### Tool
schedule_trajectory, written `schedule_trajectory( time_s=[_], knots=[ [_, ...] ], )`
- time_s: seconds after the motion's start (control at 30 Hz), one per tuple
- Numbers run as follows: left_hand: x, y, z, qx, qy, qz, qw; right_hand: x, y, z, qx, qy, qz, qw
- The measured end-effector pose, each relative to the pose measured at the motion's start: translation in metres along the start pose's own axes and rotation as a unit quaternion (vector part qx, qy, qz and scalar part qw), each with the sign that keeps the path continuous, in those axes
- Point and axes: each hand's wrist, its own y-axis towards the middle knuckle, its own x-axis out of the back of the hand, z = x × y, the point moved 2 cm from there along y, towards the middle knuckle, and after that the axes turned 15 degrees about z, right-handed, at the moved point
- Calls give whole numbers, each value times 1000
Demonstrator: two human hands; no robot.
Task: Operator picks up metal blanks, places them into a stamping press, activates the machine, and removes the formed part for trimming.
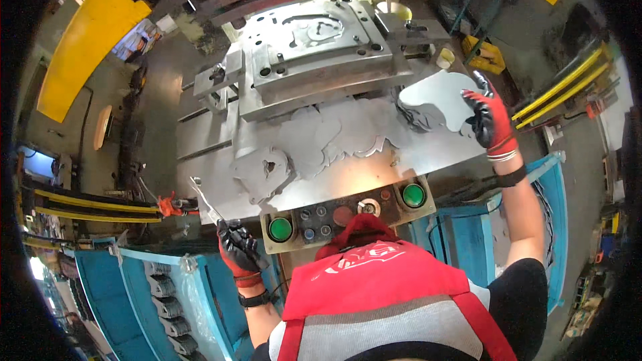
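Observation:
My right hand point(493, 120), in a red and black glove, grips the right edge of a smooth, curved sheet-metal blank point(436, 99). More dark-edged blanks point(416, 119) show beneath its left side. At the lower left, my gloved left hand point(239, 249) is closed round a slim metal hand tool that looks like tongs point(206, 200), its tip pointing away over the table corner. Beyond both hands, a steel press die point(321, 60) stands on the bed, with a shaped cavity part point(317, 30) on top.
Formed metal parts point(264, 170) and flat cut pieces point(321, 134) lie on the steel table point(394, 160). A control box point(314, 217) with green buttons sits at the front edge. Blue racks point(144, 294) flank me; yellow-striped bars point(562, 87) stand at both sides. A yellow frame arches above.

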Motion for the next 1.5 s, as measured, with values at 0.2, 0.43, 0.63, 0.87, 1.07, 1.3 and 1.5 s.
schedule_trajectory(
  time_s=[0.2,0.43,0.63,0.87,1.07,1.3,1.5],
  knots=[
    [-6,5,-4,4,-1,-31,1000,-21,66,-11,-35,154,80,984],
    [-17,-5,-7,-5,-15,-22,1000,-131,212,-89,11,126,-94,988],
    [9,-28,-12,-24,48,-99,994,-211,251,-84,6,28,-166,986],
    [19,-28,-12,-63,49,-155,985,-193,252,-63,-104,-453,-66,883],
    [57,-16,13,-90,52,-153,983,-143,165,-53,184,-427,-30,885],
    [156,-39,84,22,337,-257,906,-60,-101,-93,-128,-263,-234,927],
    [150,-1,153,110,352,-103,924,-65,-230,-232,-432,-201,-32,879]
  ],
)
